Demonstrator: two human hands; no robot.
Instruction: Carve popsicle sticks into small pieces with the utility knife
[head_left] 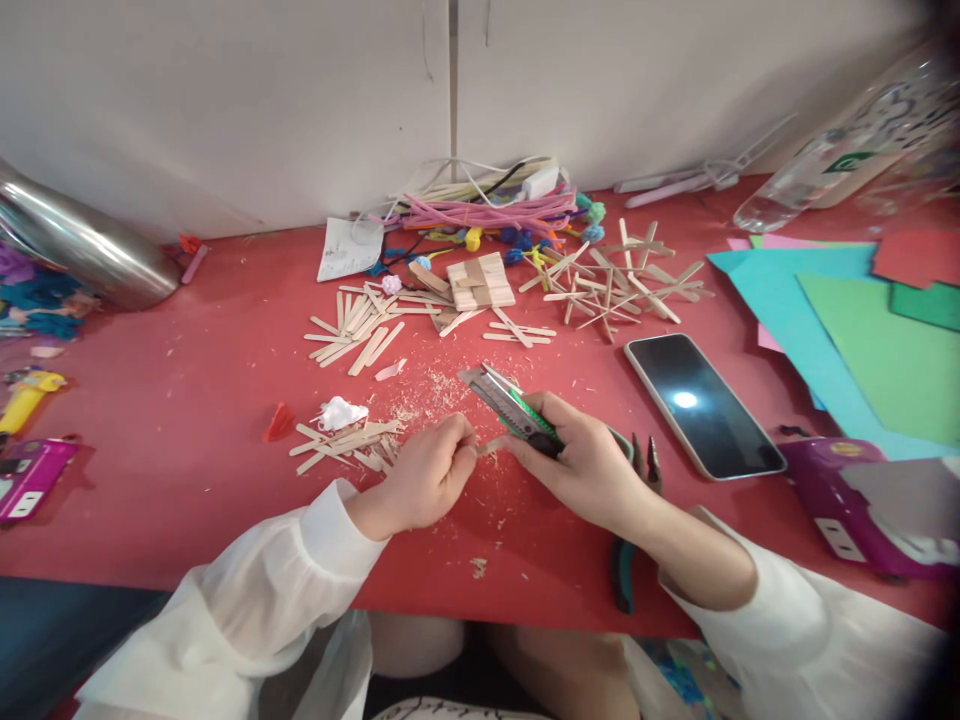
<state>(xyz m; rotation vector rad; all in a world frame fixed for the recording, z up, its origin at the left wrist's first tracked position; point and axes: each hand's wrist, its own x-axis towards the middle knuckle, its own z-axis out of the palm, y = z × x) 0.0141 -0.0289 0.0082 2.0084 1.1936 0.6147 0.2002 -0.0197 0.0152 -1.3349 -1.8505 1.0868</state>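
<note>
My right hand (589, 462) is wrapped round a green and grey utility knife (504, 400), its blade end pointing up and left. My left hand (429, 472) pinches a small wooden craft stick piece (490, 446), whose free end meets the knife by my right thumb. Both hands rest low over the red table (187, 500). Wood shavings (435, 395) lie scattered just above them. A small heap of cut stick pieces (345, 445) lies left of my left hand.
Loose craft sticks (360, 335), a glued stick panel (480, 282) and crossed stick shapes (615, 285) lie further back. A phone (701, 405) lies right of the knife. Pliers (626, 560) sit under my right wrist. Coloured paper (862, 330), pipe cleaners (487, 212), a purple device (862, 505).
</note>
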